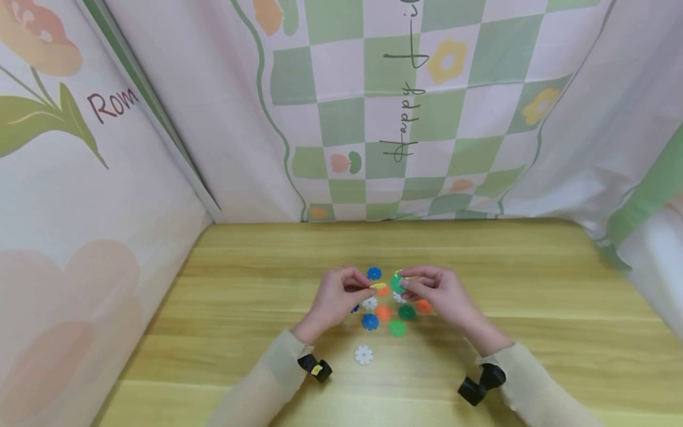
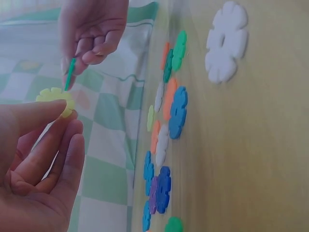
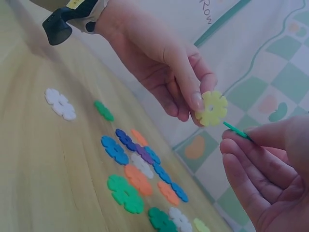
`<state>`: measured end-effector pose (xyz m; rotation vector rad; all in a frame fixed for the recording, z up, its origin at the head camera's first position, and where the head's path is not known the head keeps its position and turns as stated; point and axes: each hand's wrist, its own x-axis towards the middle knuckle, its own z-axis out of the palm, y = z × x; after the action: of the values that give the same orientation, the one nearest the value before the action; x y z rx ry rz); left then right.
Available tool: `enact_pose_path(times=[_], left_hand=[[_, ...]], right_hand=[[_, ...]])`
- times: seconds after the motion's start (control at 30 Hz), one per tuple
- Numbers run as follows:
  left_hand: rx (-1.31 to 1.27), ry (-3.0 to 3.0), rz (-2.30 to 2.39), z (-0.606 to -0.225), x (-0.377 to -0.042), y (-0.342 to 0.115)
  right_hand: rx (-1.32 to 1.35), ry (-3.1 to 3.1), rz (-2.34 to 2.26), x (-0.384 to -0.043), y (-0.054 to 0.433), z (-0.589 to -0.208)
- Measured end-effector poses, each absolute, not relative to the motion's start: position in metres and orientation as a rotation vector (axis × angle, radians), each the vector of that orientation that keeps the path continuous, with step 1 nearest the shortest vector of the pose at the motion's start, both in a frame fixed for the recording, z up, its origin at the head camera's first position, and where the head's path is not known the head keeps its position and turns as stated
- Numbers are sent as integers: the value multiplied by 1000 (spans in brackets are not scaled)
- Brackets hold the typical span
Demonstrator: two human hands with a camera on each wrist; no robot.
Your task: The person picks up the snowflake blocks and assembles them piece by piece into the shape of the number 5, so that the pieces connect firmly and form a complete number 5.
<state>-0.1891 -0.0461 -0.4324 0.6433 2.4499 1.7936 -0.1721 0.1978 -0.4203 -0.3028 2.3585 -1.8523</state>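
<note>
Between thumb and fingertips, my left hand [image 1: 336, 296] pinches a yellow notched flower-shaped plastic disc [image 3: 216, 115]. My right hand [image 1: 443, 292] pinches a green disc [image 3: 236, 131] of similar kind, seen edge-on in both wrist views. Both hands are raised over the table, facing each other. In the right wrist view the green disc's edge points at the yellow disc's rim, close beside it. Below lie several loose discs, among them a blue disc [image 1: 370, 322], an orange disc [image 1: 383, 313] and a dark green disc [image 1: 407, 312]. My right fingers partly cover a white disc [image 1: 398, 298].
Nearer to me, a lone white disc [image 1: 360, 356] lies apart on the wooden table [image 1: 240, 284]. Another blue disc [image 1: 374, 273] sits beyond the hands. A patterned curtain [image 1: 341, 124] hangs along the table's back edge, and a pale flower-printed panel [image 1: 96, 207] stands at the left.
</note>
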Motion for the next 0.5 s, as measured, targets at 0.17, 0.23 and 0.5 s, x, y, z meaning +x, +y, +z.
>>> enact_pose_path(times=[0.17,0.23,0.5], left_hand=[[648,2432,1810,-433,-186,-44],[651,2429,1813,-433,-185,-44],[658,2401,1841,-435,-184,-42]], right_hand=[[-303,2350,-1857,-169,195,-420],[-299,2346,-1856,-169,195,-421],[-294,2345,-1859,-167,194,-420]])
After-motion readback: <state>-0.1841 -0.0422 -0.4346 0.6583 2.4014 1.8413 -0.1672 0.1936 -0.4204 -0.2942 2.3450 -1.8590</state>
